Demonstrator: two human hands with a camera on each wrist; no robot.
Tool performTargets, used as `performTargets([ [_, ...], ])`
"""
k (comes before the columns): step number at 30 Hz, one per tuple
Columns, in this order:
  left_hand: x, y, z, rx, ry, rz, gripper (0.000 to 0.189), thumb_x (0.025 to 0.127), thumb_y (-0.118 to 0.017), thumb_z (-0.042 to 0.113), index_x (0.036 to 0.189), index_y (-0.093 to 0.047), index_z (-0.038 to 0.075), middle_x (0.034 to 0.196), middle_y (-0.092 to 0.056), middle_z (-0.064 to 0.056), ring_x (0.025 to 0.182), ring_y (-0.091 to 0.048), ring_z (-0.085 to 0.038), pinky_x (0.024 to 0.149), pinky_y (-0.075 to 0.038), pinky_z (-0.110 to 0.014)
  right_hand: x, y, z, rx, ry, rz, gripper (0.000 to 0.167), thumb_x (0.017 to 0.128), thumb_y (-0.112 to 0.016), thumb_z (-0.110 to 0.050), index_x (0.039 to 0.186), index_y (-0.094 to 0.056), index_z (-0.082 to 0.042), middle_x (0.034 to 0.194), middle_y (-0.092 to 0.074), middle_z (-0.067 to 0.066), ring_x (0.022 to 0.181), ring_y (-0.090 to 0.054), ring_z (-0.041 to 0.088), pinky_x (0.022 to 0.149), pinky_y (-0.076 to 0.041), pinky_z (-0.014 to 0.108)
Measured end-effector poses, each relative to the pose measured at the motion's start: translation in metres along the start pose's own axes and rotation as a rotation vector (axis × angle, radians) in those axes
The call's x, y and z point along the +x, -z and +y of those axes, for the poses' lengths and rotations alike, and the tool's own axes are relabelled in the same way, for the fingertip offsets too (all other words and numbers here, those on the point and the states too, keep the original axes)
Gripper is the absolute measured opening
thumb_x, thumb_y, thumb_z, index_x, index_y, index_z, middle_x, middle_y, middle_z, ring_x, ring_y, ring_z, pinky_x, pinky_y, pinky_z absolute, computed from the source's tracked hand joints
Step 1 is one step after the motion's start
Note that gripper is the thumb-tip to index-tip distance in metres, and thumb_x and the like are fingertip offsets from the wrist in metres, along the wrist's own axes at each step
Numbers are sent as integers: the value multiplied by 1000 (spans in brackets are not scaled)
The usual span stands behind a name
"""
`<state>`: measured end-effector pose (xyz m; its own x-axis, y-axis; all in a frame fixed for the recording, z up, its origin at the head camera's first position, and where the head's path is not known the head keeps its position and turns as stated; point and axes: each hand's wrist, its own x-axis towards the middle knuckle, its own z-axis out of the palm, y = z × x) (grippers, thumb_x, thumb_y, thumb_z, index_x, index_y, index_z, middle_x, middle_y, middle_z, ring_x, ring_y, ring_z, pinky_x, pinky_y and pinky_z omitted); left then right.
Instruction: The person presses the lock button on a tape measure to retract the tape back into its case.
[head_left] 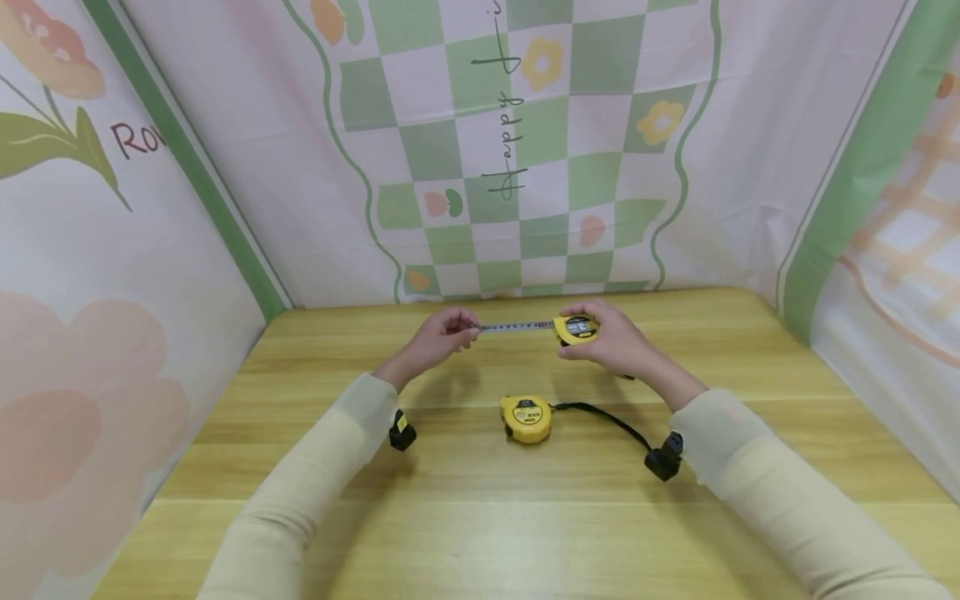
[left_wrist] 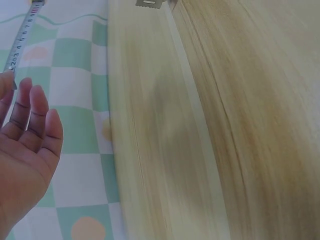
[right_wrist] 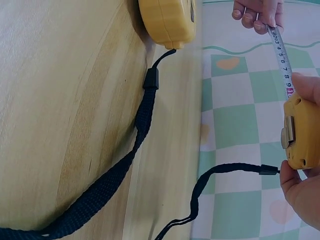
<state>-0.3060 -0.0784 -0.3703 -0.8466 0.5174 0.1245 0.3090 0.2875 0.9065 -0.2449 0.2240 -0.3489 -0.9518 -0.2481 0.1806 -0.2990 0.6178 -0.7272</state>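
Note:
My right hand (head_left: 617, 340) grips a yellow tape measure (head_left: 576, 330) by its case, above the far part of the table. A short length of silver blade (head_left: 517, 327) runs out of it to the left. My left hand (head_left: 438, 337) pinches the blade's free end between thumb and index finger, its other fingers loosely bent in the left wrist view. The right wrist view shows the metal belt clip (right_wrist: 288, 132) on the held case and a black strap (right_wrist: 225, 169) hanging from it. A second yellow tape measure (head_left: 527, 419) lies on the table between my forearms.
The second tape's black wrist strap (head_left: 607, 412) trails right across the wooden table (head_left: 487, 542) toward my right wrist. Black cameras (head_left: 402, 431) sit on both wrists. A checkered cloth curtain (head_left: 517, 150) hangs behind the table's far edge, with more printed cloth at both sides.

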Motion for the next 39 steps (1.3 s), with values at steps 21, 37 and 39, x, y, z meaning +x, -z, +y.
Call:
performTargets([
  [21,5,-5,-1,-20,-24,-16,13,98,-58,11,109,-58,2,98,-60,-18,89,-58,-32,88,-45,-60,2,-5,-4,-6,14,-2,61,78,-83,-20,131,-55,-8,126,-51,16,103,-51,31,80,-47,41],
  [37,6,-11,3,-15,-12,-26,13,99,-58,10,109,-58,3,102,-60,-23,94,-58,-40,86,-47,-56,2,-9,-7,3,14,-2,60,78,-83,-18,130,-56,-8,127,-50,16,104,-50,31,83,-46,43],
  [39,7,-12,4,-1,-15,-30,14,99,-58,11,109,-58,3,103,-60,-24,92,-59,-37,83,-50,-49,3,-10,-8,1,15,-2,60,78,-83,-19,130,-56,-8,126,-50,15,104,-50,31,82,-46,42],
])
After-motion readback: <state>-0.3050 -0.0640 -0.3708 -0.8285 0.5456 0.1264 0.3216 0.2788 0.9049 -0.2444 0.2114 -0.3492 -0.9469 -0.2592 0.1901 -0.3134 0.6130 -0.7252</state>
